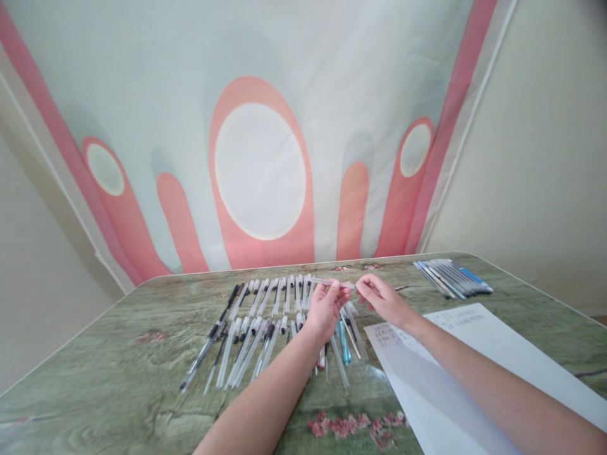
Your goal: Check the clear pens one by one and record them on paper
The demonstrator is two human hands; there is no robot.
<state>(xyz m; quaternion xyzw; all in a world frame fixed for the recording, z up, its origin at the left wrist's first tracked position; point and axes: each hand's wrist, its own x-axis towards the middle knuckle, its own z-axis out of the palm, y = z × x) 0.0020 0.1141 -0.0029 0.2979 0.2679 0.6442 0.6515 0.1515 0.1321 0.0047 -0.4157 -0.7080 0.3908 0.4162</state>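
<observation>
My left hand (324, 311) is closed around a clear pen barrel (321, 280), held nearly level above the table. At the barrel's right end, my right hand (383, 298) pinches with thumb and finger; whether it grips the barrel's tip or a small part there is too small to make out. Beneath and left of my hands lie two rows of clear pen barrels (265, 297), several with black parts. A turquoise pen (344, 342) shows just below my left hand, partly among other pens. My left hand and forearm hide some of the lower row.
A white paper sheet (455, 360) with handwriting lies under my right forearm. At the back right sits a bundle of pens or refills (453, 278), some blue. The wood-patterned table (142, 366) meets a coral-patterned cloth (379, 76) behind it.
</observation>
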